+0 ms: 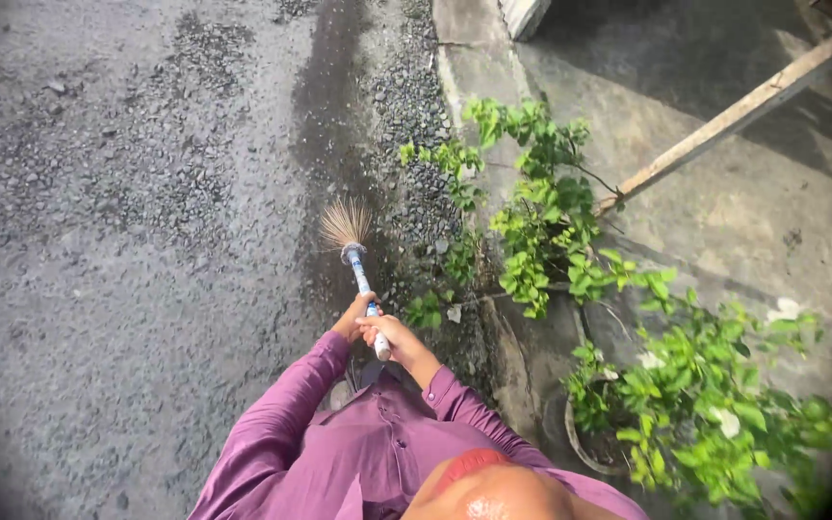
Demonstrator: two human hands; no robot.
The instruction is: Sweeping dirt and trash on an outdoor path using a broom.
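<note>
Both fists wrapped round broom (356, 258) handle: right hand (387, 334) covers left hand (349, 321); handle end hidden.

Both hands on broom handle (366, 294): left hand (351, 319) higher up the stick, right hand (389, 334) just below, touching. Straw bristles (345, 223) splayed on wet gravelly asphalt (127, 193). Leafy potted plants (686, 385) along concrete curb (469, 77) to the right.

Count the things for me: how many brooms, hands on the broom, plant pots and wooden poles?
Brooms: 1
Hands on the broom: 2, the left hand and the right hand
Plant pots: 1
Wooden poles: 1
Total: 5
</note>
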